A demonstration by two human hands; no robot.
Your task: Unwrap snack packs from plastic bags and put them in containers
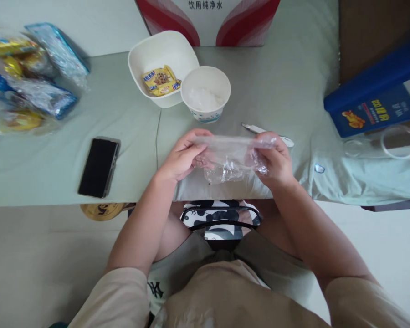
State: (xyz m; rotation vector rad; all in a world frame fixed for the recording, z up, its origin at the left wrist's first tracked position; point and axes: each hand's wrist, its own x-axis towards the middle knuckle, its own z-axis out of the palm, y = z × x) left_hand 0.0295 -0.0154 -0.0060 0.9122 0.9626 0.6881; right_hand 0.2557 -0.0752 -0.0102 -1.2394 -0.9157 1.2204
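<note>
A clear plastic bag [229,157] is stretched between my two hands above the table's front edge. My left hand [187,157] pinches its left end, thumb on top. My right hand [273,159] grips the other end, with crinkled film covering some of the fingers. Just beyond the bag stands a white paper cup [207,95] with whitish, translucent material inside. A white pen-like cutter [268,133] lies partly behind my right hand. Touching the cup, a white square bowl [160,59] contains yellow cookie packets [161,81].
A black phone [99,167] lies at left, with packaged snacks [23,77] behind it. A red and white carton [208,23] stands at the back. To the right are a blue box [372,95] and a clear plastic cup [382,143] on its side.
</note>
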